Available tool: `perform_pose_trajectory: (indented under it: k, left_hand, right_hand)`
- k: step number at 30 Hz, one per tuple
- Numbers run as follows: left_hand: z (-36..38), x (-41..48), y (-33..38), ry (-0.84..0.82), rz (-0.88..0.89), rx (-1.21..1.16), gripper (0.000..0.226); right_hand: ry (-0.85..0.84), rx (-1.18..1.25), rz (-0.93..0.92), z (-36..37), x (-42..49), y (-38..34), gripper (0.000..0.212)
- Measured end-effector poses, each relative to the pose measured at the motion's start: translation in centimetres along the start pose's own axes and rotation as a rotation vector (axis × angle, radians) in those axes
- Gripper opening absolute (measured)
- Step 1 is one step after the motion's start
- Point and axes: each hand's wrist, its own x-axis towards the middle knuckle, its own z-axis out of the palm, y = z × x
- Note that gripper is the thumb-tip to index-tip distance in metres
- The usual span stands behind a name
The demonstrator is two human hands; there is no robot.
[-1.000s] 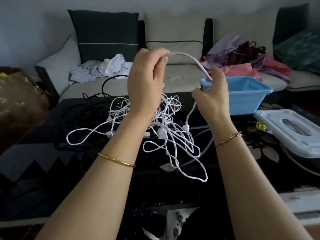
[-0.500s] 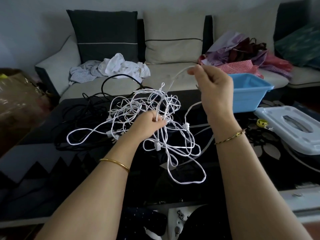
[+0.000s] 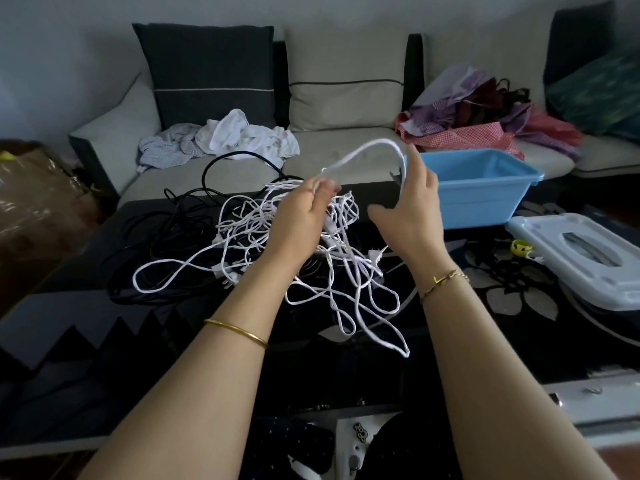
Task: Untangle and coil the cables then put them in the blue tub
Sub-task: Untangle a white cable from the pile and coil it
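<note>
A tangle of white cables [image 3: 242, 251] lies on the dark table, with black cables [image 3: 166, 233] heaped to its left. My left hand [image 3: 304, 213] pinches one white strand above the tangle. That strand arches up and over to my right hand [image 3: 412, 206], which holds it between the fingers near the tub; the exact grip is hidden behind the hand. The blue tub [image 3: 485, 199] stands at the table's far right and looks empty from here.
A white plastic lid [image 3: 581, 261] and a small yellow item [image 3: 521, 247] lie at the right. Behind the table is a sofa with crumpled white cloth [image 3: 239, 136] and a pile of clothes [image 3: 485, 123]. A brown bag [image 3: 31, 199] sits at the left.
My left hand rose from the tangle, pinching the white strand. My right hand dropped and turned, so the strand now arches between both hands.
</note>
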Motion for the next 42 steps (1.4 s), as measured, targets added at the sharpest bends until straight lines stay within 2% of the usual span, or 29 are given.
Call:
perform_pose_trajectory:
  k: [2, 4, 7, 9, 10, 12, 13, 16, 19, 22, 24, 26, 28, 29, 33, 35, 37, 40, 42]
  left_hand:
    - [0.0, -0.1, 0.0, 0.002, 0.029, 0.04, 0.04]
    - [-0.2, 0.1, 0.0, 0.038, 0.055, 0.071, 0.041]
    - [-0.3, 0.3, -0.2, 0.045, 0.02, 0.088, 0.032]
    - [-0.4, 0.2, -0.4, 0.018, -0.038, 0.092, 0.029]
    - [-0.4, 0.2, -0.6, -0.004, -0.057, 0.112, 0.028]
    - [-0.6, 0.2, -1.0, -0.059, -0.092, 0.159, 0.025]
    - [-0.8, 0.2, -1.3, -0.097, -0.121, 0.164, 0.024]
    - [-1.9, -0.4, -2.2, -0.264, -0.258, 0.072, 0.022]
    - [-2.9, -0.9, -3.1, -0.372, -0.378, -0.075, 0.023]
    - [-3.4, -0.8, -2.7, -0.407, -0.558, -0.461, 0.024]
    - [-4.0, -0.4, -1.6, -0.413, -0.639, -0.862, 0.023]
    - [-4.6, 0.0, -0.5, -0.33, -0.635, -1.292, 0.02]
    - [-4.8, 0.5, -0.1, -0.166, -0.587, -1.574, 0.017]
    - [-4.6, 0.7, -0.1, -0.082, -0.569, -1.633, 0.018]
    - [-4.1, 1.1, -1.4, 0.145, -0.49, -1.554, 0.021]
    - [-4.1, 1.1, -2.1, 0.191, -0.485, -1.442, 0.028]
    - [-4.0, 0.9, -2.3, 0.207, -0.527, -1.315, 0.036]
    - [-3.8, 0.8, -2.3, 0.167, -0.526, -1.115, 0.033]
    - [-3.4, 0.5, -2.4, 0.126, -0.482, -0.953, 0.047]
  right_hand:
    - [0.008, 0.167, -0.159, -0.5, -0.1, -1.0, 0.078]
    - [-0.06, 0.35, -0.194, -0.7, -0.6, -2.1, 0.071]
    - [-0.107, 0.633, -0.134, -0.6, -0.9, -2.7, 0.068]
    - [-0.099, 0.884, -0.043, -0.7, -0.5, -2.7, 0.056]
    - [-0.069, 0.933, -0.011, -0.8, -0.2, -2.6, 0.042]
    - [0.025, 0.868, 0.025, -1.2, 0.3, -2.3, 0.015]
    - [0.089, 0.823, 0.055, -1.3, 0.5, -2.0, 0.01]
    - [0.267, 0.879, 0.26, -1.9, 1.1, -0.4, 0.025]
    - [0.263, 0.995, 0.474, -2.1, 1.9, 1.6, 0.029]
    - [0.178, 0.847, 0.579, -1.1, 2.5, 3.8, 0.03]
    - [0.016, 0.472, 0.548, 0.0, 2.4, 4.9, 0.03]
    - [-0.262, 0.016, 0.376, 1.1, 1.8, 5.7, 0.031]
    - [-0.523, -0.226, 0.159, 2.1, 1.1, 5.4, 0.031]
    - [-0.629, -0.3, 0.06, 2.5, 0.7, 5.0, 0.031]
    - [-0.975, -0.549, -0.229, 3.6, -0.7, 2.0, 0.025]
    - [-1.052, -0.613, -0.311, 3.8, -1.4, 0.6, 0.025]
    - [-1.028, -0.61, -0.359, 3.5, -1.7, -0.6, 0.024]
    - [-0.918, -0.533, -0.384, 1.8, -1.4, -1.6, 0.019]
    - [-0.833, -0.404, -0.36, 0.4, -1.2, -2.0, 0.017]
